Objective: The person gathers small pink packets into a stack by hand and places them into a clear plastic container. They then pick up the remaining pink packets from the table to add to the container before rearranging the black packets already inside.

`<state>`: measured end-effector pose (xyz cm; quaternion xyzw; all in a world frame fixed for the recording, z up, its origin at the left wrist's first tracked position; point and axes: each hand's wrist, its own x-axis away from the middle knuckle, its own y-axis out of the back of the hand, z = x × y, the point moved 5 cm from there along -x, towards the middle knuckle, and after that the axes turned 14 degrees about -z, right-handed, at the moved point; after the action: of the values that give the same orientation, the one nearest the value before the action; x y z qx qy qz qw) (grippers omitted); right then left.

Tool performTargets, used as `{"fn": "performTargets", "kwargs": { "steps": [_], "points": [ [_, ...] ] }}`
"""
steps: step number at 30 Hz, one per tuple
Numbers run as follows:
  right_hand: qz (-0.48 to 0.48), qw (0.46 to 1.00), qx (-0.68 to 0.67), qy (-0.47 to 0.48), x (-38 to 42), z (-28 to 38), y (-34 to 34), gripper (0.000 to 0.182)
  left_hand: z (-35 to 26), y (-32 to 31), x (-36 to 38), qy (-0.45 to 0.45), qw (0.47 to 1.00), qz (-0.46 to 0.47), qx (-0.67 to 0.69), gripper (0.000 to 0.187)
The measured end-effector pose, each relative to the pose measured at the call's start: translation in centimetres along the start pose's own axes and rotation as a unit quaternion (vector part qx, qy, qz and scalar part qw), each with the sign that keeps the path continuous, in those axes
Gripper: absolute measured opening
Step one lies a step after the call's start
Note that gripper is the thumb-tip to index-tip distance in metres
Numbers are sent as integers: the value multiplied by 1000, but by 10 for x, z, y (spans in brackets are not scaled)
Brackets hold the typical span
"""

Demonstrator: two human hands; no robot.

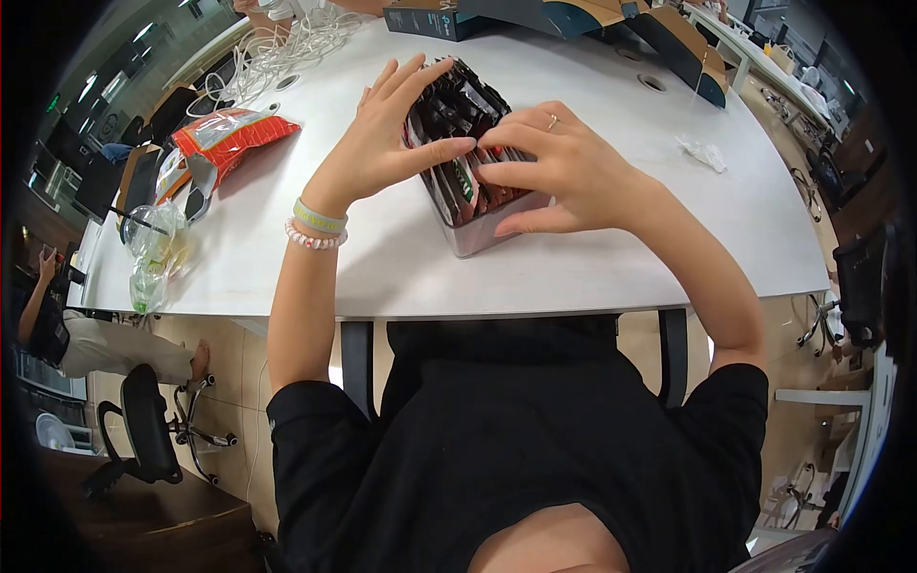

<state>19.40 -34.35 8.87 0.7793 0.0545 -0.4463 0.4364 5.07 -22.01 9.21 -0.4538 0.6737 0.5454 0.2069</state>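
A clear rectangular box (465, 237) stands on the white table, filled with upright dark and reddish packets (463, 103). My left hand (396, 138) is over the box's left side, fingers spread, its thumb stretched across the packets. From the right, my right hand (559, 167) reaches over the box with its fingers apart; the index and middle fingertips touch the packets and the thumb lies near the box's right wall. No packet is seen lifted in either hand.
An orange-red bag (234, 138) and a clear plastic cup with wrapping (153, 253) lie at the left. White cables (277, 57) and open cardboard boxes (673, 48) are at the back. Crumpled clear plastic (703, 153) lies at the right.
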Motion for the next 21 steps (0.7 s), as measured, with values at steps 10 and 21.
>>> {"fn": "performTargets", "kwargs": {
  "steps": [10, 21],
  "points": [
    [-74, 993, 13, -92, 29, -32, 3, 74, -39, -4, 1, -237, 970, -28, 49, 23],
    [-58, 992, -26, -110, 39, -42, -11, 73, -43, -4, 3, -254, 955, -47, 144, 30]
  ]
}}
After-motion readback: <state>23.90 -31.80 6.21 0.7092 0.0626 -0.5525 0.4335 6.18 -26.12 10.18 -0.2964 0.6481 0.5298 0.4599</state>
